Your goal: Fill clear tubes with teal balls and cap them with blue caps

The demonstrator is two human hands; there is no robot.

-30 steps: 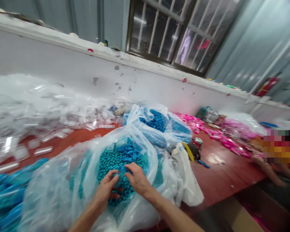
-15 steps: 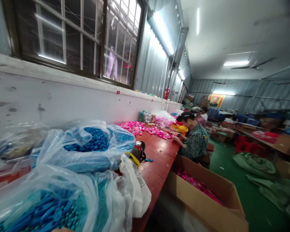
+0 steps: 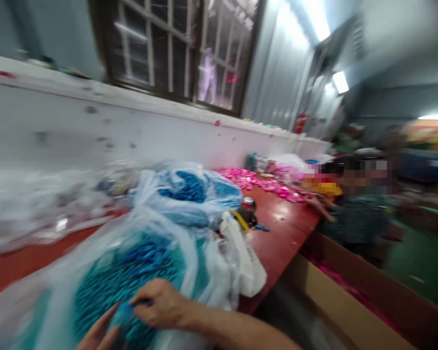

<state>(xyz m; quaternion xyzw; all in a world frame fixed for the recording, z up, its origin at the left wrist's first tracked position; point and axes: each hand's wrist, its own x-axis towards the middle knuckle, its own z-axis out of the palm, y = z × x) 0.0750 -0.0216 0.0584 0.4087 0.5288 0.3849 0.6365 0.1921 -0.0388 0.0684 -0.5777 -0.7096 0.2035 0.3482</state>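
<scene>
- Two bare hands work at the bottom of the blurred frame, inside an open clear plastic bag [image 3: 95, 253] full of small teal beads [image 3: 105, 287].
- Right hand [image 3: 160, 306] lies palm down on the beads, fingers curled, with the thumb and fingertips closed on a small blue piece [image 3: 126, 311] at the top of the heap.
- Left hand [image 3: 97, 335] shows only partly at the lower edge, fingers pointing up toward the same blue piece and touching or just beside it; whether it grips anything cannot be told through the blur.
- Darker blue pieces [image 3: 146, 255] lie on the teal beads farther back in the bag.
- Behind it sits a second clear bag [image 3: 219, 194] of blue parts, and a white bag [image 3: 244, 267] hangs over the edge of the red-brown table [image 3: 281, 238].
- Pink pieces [image 3: 255, 182] are spread farther along the table, where another person [image 3: 354, 214] sits with a hand [image 3: 314, 200] on the tabletop.
- Below the table's edge stands an open cardboard box [image 3: 336, 301].
</scene>
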